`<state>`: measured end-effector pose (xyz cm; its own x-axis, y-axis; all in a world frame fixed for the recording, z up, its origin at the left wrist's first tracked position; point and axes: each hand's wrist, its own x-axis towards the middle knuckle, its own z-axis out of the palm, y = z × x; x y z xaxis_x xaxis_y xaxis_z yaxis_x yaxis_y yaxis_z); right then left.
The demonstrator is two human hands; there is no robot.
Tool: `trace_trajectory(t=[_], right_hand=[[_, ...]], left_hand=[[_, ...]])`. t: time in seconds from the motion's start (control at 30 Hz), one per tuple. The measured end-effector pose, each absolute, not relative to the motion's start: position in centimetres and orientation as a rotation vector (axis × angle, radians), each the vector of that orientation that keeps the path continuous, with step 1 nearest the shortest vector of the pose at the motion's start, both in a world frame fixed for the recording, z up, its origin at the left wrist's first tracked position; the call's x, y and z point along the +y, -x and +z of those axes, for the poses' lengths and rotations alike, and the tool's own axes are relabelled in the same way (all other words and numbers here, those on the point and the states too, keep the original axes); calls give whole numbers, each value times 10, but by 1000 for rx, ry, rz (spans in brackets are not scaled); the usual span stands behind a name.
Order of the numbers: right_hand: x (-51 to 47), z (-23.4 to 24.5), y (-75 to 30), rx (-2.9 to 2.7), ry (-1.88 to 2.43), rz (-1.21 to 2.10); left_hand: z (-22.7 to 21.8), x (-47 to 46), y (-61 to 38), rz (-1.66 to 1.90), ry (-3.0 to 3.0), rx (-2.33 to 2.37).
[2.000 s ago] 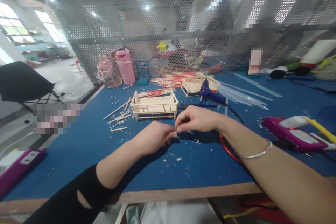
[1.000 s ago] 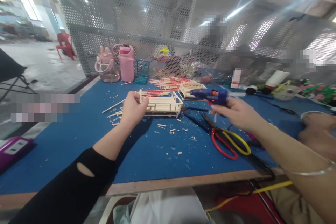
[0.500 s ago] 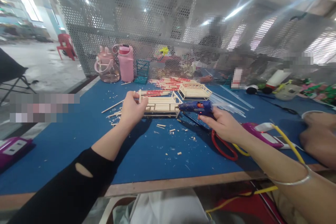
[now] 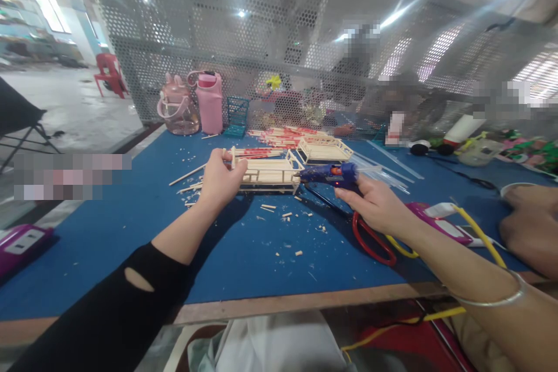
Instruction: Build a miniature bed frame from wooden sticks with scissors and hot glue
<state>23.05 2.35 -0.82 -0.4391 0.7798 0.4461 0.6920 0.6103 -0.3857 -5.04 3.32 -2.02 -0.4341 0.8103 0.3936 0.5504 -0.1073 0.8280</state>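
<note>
My left hand (image 4: 224,179) is closed on the left end of a small wooden stick model (image 4: 272,174), which looks like a miniature bed with railings. In my right hand (image 4: 375,200) is a blue hot glue gun (image 4: 326,174), its small light glowing red. The gun's nozzle is at the model's right front corner post; whether it touches cannot be made out. A second stick model (image 4: 325,151) of similar shape stands behind, to the right. Part of the held model's left end is hidden by my fingers.
Red-marked sticks (image 4: 285,138) lie behind the models, clear glue sticks (image 4: 387,171) to the right. Red-handled scissors (image 4: 370,244) and a purple power strip (image 4: 440,224) are near my right arm. A pink bottle (image 4: 210,104) stands at the back. Another person's hand (image 4: 532,226) is far right.
The glue gun and my right hand have shifted slightly right. My left hand keeps its hold on the model, which stays in place.
</note>
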Motion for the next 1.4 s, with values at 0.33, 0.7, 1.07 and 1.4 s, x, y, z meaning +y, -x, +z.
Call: trace_trajectory(t=[0.33, 0.7, 1.07, 1.4], right_hand=[[23, -8, -227, -2231, 1171, 194], [37, -19, -257, -2261, 1055, -289], [124, -27, -271, -2386, 1667, -443], [54, 11, -186, -2417, 452, -289]], left_hand=[[-21, 34, 51, 1553, -1512, 1915], [-19, 34, 53, 1683, -1481, 1926], [-15, 16, 38, 1629, -2437, 1691], [-25, 6, 11, 687, -2959, 1500]])
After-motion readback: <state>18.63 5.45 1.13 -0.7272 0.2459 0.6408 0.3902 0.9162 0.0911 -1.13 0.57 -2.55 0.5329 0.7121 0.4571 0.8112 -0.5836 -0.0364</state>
